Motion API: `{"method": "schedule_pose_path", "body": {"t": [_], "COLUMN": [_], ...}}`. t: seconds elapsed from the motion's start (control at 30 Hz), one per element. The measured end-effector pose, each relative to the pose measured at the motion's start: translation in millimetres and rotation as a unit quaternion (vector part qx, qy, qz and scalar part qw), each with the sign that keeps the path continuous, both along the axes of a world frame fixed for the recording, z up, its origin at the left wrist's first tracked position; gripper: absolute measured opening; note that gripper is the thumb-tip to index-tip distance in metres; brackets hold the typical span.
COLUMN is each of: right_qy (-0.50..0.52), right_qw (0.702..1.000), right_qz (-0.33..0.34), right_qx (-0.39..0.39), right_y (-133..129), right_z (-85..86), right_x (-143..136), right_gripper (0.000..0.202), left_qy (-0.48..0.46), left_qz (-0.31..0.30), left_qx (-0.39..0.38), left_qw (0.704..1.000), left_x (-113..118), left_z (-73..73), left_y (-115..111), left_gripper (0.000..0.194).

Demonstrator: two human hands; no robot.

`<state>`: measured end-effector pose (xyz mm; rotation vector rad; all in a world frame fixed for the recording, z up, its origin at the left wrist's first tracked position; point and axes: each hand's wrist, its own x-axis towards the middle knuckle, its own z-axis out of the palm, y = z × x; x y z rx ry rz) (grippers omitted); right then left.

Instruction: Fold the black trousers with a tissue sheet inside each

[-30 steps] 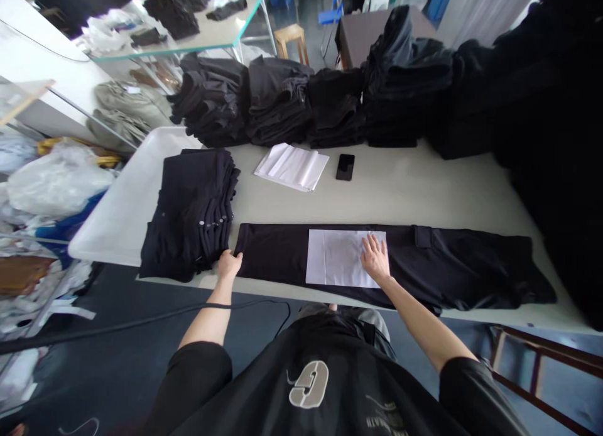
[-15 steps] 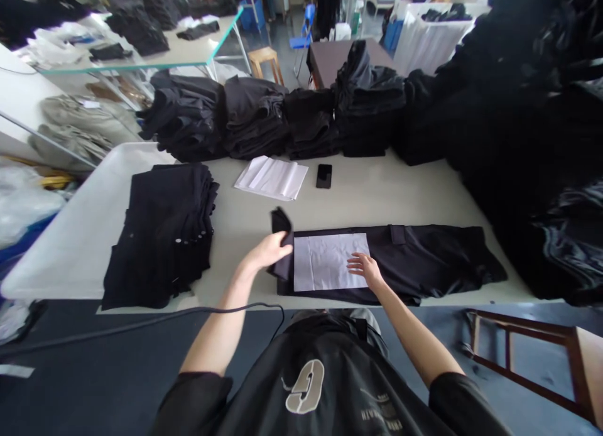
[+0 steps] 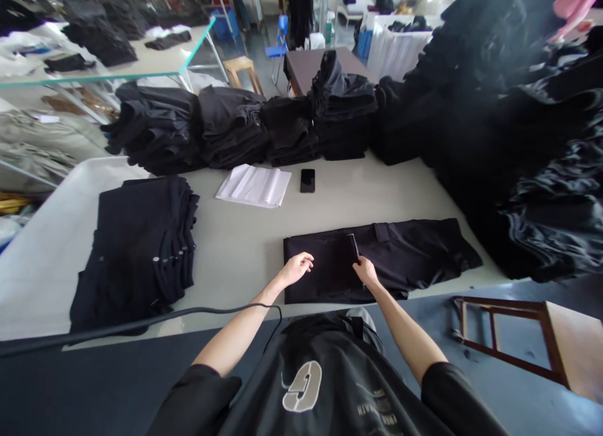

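Black trousers (image 3: 419, 254) lie lengthwise along the front of the table, a pocket flap near their middle. Their left part is folded over, and the white sheet is out of sight apart from what may be a thin pale edge. My right hand (image 3: 366, 272) is closed on a raised dark edge of the trousers, where the pale line shows. My left hand (image 3: 296, 269) is over the folded left end, fingers loosely bent and nothing visible in them. Whether it touches the cloth is unclear.
A stack of dark garments (image 3: 136, 241) lies on the left beside a white tub (image 3: 38, 260). White papers (image 3: 254, 186) and a phone (image 3: 308, 181) lie behind the trousers. Black clothing piles (image 3: 235, 125) line the back and right. A cable (image 3: 188, 310) crosses the front; a wooden stool (image 3: 541, 342) stands right.
The trousers' left end has been folded rightward over the white sheet, covering it. My left hand has let go of the cloth. My right hand has closed on the edge. The view has shifted.
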<state>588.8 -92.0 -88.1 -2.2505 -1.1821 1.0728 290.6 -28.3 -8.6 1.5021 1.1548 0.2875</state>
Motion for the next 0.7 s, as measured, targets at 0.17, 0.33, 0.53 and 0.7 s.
{"method": "schedule_pose_path", "body": {"t": [0.17, 0.33, 0.53, 0.7], "right_qy": [-0.069, -0.101, -0.115, -0.111], "right_qw": [0.998, 0.994, 0.990, 0.988], "right_qz": [-0.003, 0.002, 0.001, 0.004], "right_qx": [-0.015, -0.043, -0.085, -0.104], "right_y": [8.1, 7.2, 8.8, 13.6], "right_z": [2.8, 4.2, 9.5, 11.8], "right_x": [8.7, 1.2, -6.3, -4.3], "right_gripper": [0.030, 0.050, 0.052, 0.051], "left_qy": [0.072, 0.191, 0.283, 0.313], "left_qz": [0.004, 0.040, 0.006, 0.024], "left_qx": [0.147, 0.354, 0.384, 0.384], "left_qw": [0.987, 0.915, 0.879, 0.869], "left_x": [13.4, 24.8, 9.9, 19.9], "left_z": [-29.7, -63.3, -99.1, -99.2], "left_y": [-17.0, -19.1, -16.9, -10.7], "left_gripper": [0.028, 0.043, 0.060, 0.066]}}
